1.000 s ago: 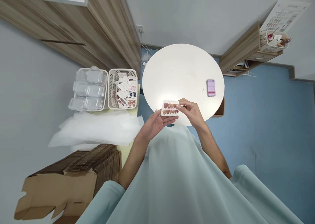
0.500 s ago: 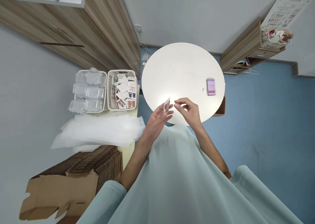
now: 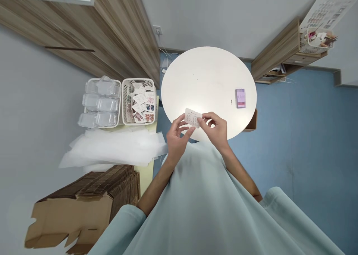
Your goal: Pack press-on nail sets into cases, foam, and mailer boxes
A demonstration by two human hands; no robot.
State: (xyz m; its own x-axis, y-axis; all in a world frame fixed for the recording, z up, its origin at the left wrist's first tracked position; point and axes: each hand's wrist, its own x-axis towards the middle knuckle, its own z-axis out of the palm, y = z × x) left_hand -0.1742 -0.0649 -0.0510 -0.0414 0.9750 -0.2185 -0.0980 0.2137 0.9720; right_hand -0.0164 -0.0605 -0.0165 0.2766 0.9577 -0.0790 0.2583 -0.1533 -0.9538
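A small white card [image 3: 191, 117] with rows of fine print faces up over the near edge of the round white table. My right hand [image 3: 216, 130] pinches its right side, with the thumb lying on the printed face. At the card's left edge, my left hand [image 3: 178, 137] steadies it between the index fingertip and the thumb near the lower edge; the other fingers curl loosely below. The side turned away from me is hidden.
A pixelated purple item [image 3: 240, 98] lies on the round table [image 3: 207, 72]. To the left are a basket of nail-like sets on cards [image 3: 139, 102], a basket of clear plastic packs [image 3: 102, 103], white translucent sheets [image 3: 114, 148] and folded cardboard boxes [image 3: 72, 214].
The card has turned over from its coloured side to its printed side. My right hand has moved in and now grips it, while my left fingers have shifted to its edge.
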